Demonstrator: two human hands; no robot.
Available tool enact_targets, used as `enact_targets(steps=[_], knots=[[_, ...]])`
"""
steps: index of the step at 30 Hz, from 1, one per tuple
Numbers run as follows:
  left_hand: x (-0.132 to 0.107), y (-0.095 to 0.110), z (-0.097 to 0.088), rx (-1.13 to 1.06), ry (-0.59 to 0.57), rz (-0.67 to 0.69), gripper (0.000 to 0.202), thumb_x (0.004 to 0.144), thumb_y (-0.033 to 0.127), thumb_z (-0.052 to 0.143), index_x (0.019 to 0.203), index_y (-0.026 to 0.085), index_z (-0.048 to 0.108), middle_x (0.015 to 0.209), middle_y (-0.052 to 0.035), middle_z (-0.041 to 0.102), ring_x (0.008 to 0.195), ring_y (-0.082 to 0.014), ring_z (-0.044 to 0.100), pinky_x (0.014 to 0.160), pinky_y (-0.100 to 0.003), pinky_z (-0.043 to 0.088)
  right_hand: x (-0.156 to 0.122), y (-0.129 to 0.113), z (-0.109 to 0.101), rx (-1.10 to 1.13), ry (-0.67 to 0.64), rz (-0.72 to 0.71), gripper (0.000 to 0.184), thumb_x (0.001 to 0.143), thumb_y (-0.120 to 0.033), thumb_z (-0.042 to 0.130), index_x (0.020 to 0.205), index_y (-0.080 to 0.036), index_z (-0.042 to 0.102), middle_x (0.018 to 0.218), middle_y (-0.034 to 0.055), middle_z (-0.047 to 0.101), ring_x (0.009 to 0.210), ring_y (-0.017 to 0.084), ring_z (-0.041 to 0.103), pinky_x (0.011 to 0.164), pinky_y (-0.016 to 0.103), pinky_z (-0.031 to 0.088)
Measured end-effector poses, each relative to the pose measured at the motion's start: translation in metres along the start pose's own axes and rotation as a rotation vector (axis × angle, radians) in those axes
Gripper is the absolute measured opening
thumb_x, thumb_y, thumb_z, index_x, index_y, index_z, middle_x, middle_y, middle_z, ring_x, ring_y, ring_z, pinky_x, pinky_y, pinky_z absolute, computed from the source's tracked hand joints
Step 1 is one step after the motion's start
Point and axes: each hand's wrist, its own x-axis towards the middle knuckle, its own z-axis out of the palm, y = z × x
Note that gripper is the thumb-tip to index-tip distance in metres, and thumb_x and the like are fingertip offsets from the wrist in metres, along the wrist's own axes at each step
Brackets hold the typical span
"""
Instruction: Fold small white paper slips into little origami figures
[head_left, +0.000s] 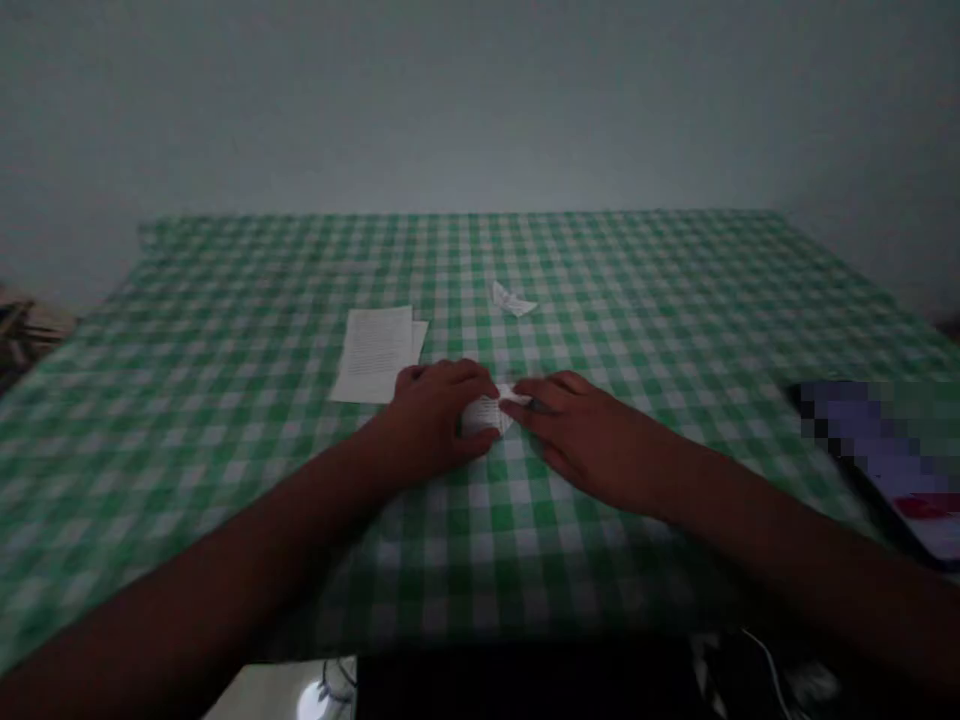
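Note:
A small folded piece of printed paper (484, 412) lies on the checked tablecloth in front of me, between my two hands. My left hand (446, 410) holds it from the left, with the thumb along the near side and the fingers curled over the far side. At the paper's right end, the fingers of my right hand (566, 420) are closed together on its edge. The fingers cover parts of the paper, so its full shape is hidden. Beyond the hands sits another folded paper piece (514, 300), its points raised off the cloth.
Flat printed sheets (375, 350) lie overlapped just left of my left hand. A phone-like device (885, 460), its screen partly pixelated, rests at the table's right side. The green and white checked tablecloth (225, 400) reaches back to a pale wall (480, 100).

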Motion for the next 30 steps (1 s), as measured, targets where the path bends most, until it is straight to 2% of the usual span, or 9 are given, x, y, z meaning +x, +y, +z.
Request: enact_targets(steps=[11,16,22,26,30], knots=[[-0.005,0.001,-0.006,-0.039,-0.035,0.002,0.029,0.086,0.036,0.062,0.115,0.031,0.062,0.129,-0.0002,0.06,0.121,-0.0262,0.053,0.101,-0.052,0.03,0.0,-0.003,0.002,0.052,0.009,0.048,0.052,0.094,-0.019,0.048,0.146,-0.014,0.046,0.147,0.014,0.047,0.127,0.029,0.045,0.108,0.047,0.04],[-0.004,0.002,-0.007,-0.041,-0.03,0.003,0.029,0.085,0.036,0.062,0.114,0.03,0.064,0.128,-0.001,0.06,0.12,-0.0266,0.054,0.102,-0.052,0.029,0.002,-0.001,-0.001,0.06,0.019,0.025,0.05,0.094,-0.017,0.048,0.144,-0.011,0.048,0.144,0.0161,0.051,0.123,0.029,0.049,0.106,0.047,0.042],[-0.004,0.001,-0.002,-0.037,0.006,0.029,0.03,0.084,0.035,0.063,0.113,0.03,0.065,0.126,-0.0009,0.061,0.117,-0.0259,0.055,0.102,-0.052,0.029,0.003,-0.001,-0.006,0.068,-0.007,0.054,0.039,0.097,-0.016,0.045,0.133,-0.015,0.061,0.136,0.0163,0.058,0.124,0.028,0.052,0.104,0.047,0.045],[-0.003,0.001,-0.003,-0.029,-0.003,0.037,0.03,0.084,0.034,0.063,0.113,0.029,0.065,0.127,-0.0006,0.06,0.117,-0.0258,0.055,0.102,-0.052,0.029,0.001,-0.005,-0.008,0.016,-0.058,0.074,0.042,0.094,-0.015,0.051,0.134,-0.02,0.061,0.142,0.0148,0.052,0.126,0.031,0.049,0.102,0.049,0.046],[-0.003,0.001,-0.003,-0.022,-0.001,0.033,0.031,0.084,0.035,0.063,0.114,0.029,0.065,0.127,-0.0007,0.06,0.118,-0.0259,0.055,0.102,-0.052,0.028,-0.001,-0.008,-0.009,-0.013,-0.08,0.123,0.042,0.094,-0.016,0.051,0.133,-0.026,0.061,0.141,0.0121,0.054,0.125,0.033,0.049,0.096,0.05,0.05]])
